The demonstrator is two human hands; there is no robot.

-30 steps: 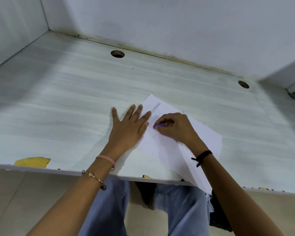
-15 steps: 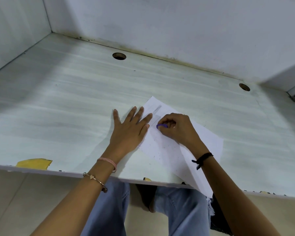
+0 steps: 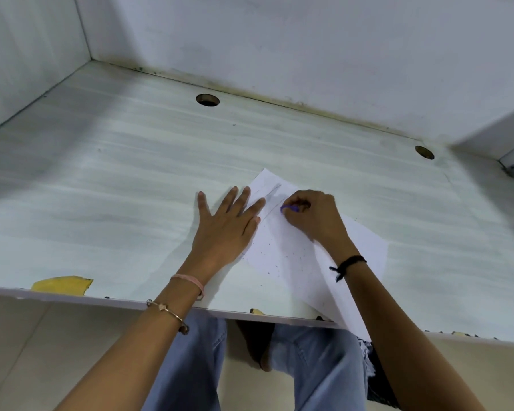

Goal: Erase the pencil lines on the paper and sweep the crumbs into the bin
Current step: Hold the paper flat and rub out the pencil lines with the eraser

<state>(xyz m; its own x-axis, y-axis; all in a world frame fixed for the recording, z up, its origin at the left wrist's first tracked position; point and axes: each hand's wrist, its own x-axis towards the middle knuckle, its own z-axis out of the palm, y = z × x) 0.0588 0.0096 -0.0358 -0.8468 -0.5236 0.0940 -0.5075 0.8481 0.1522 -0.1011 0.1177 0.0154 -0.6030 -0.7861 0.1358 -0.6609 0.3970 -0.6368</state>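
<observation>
The right hand is shown with its fingers curled, a small purple eraser being pinched at the fingertips and pressed to the paper; the left hand is laid flat just beside it, fingers straight and spread, with some fingertips resting on the sheet's left edge and the palm on the desk; nothing is held by it. Faint pencil lines are visible near the sheet's far corner, just beyond the eraser; dark crumbs are scattered over the middle of the sheet, nearer the person. The paper is laid at an angle on the pale desk, its near corner overhanging the front edge above the person's knees. The sheet is judged to be thin, light and limp, easily slid, creased or torn under rubbing; it is best pinned flat close beside the rubbed spot, with strokes directed away from the pinning hand. The eraser is judged to be small and slightly soft, best pinched low near its working end. The crumbs would likely be scattered by any jolt or draught; no bin can be seen.
</observation>
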